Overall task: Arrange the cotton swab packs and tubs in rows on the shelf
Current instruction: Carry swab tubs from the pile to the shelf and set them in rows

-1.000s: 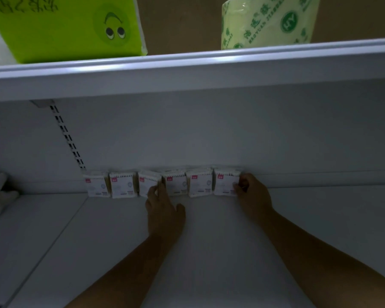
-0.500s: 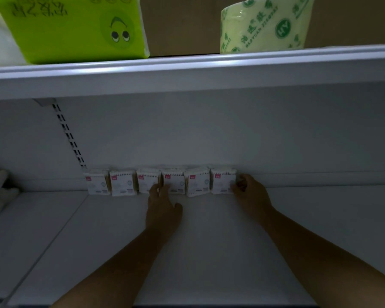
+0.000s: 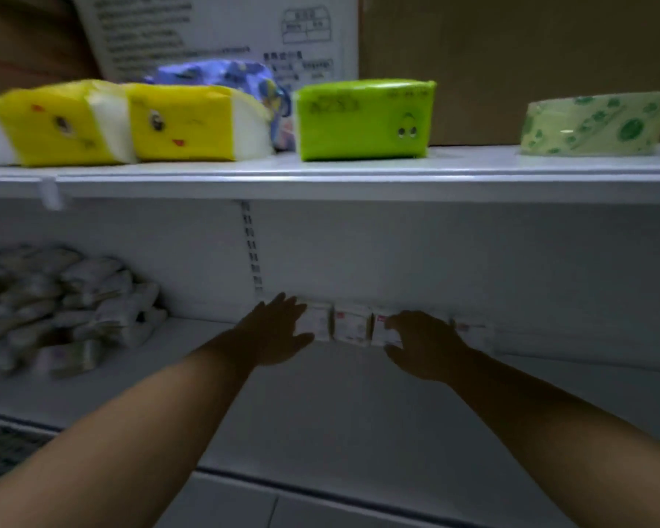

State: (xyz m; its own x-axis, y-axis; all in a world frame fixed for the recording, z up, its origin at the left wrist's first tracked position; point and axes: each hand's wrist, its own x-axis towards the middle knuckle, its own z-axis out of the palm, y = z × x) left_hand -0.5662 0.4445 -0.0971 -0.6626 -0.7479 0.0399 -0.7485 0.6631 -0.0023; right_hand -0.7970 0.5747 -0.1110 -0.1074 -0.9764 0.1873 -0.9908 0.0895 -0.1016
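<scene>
The cotton swab packs are small, white, squarish packets, each with a little red mark near its upper left corner. They stand side by side in one row at the very back of the lower shelf, against the white back panel, just right of the slotted upright strip. The picture is blurred, so I cannot count them surely; I make out one pack beside my left hand, one in the gap between my hands, one partly under my right hand, and one more past it on the right.

My left hand is spread open, fingers apart and pointing toward the back panel, and it covers the left end of the row; its fingers seem to lie on the end pack, though the blur leaves the contact unsure. My right hand is also open, with loosely curved fingers resting over the front of a pack, thumb below it. Its grip is not closed around anything that I can see.

Farther left on the same shelf lies a loose heap of pale plastic-wrapped packets, well apart from the row.
</scene>
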